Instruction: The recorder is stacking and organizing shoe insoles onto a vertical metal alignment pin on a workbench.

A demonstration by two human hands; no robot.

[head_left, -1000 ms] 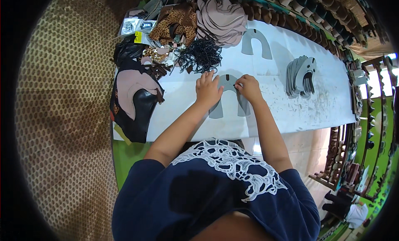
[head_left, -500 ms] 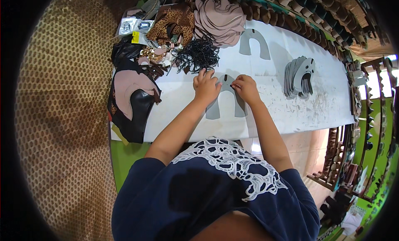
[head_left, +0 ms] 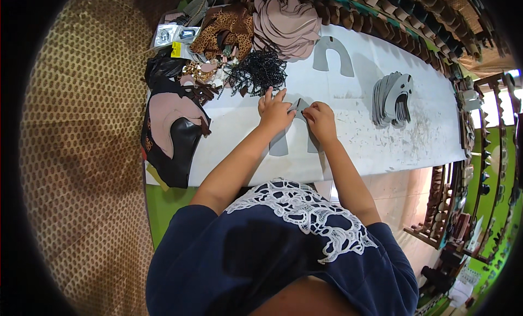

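Note:
A grey arch-shaped piece [head_left: 279, 144] lies on the white-covered table in front of me, its two legs pointing toward me. My left hand [head_left: 275, 115] grips its upper left edge between thumb and forefinger, with other fingers raised and spread. A dark slot-like mark shows at the top of the arch. On the right side of the arch, my right hand [head_left: 320, 120] pinches a small dark piece [head_left: 303, 113] against the grey surface. The fingers partly cover it, so its kind is not clear.
A single grey arch [head_left: 322, 60] lies farther back. To the right stands a stack of grey arches [head_left: 388, 101] with dark marks. Black beaded strands [head_left: 256, 73], leopard-print pieces [head_left: 218, 35] and pink cut pieces [head_left: 286, 24] crowd the back left. Shoes line the far edge.
The top of the grey arch has shifted and looks tilted between my hands. My left hand has moved slightly right, and my right hand has turned a little inward.

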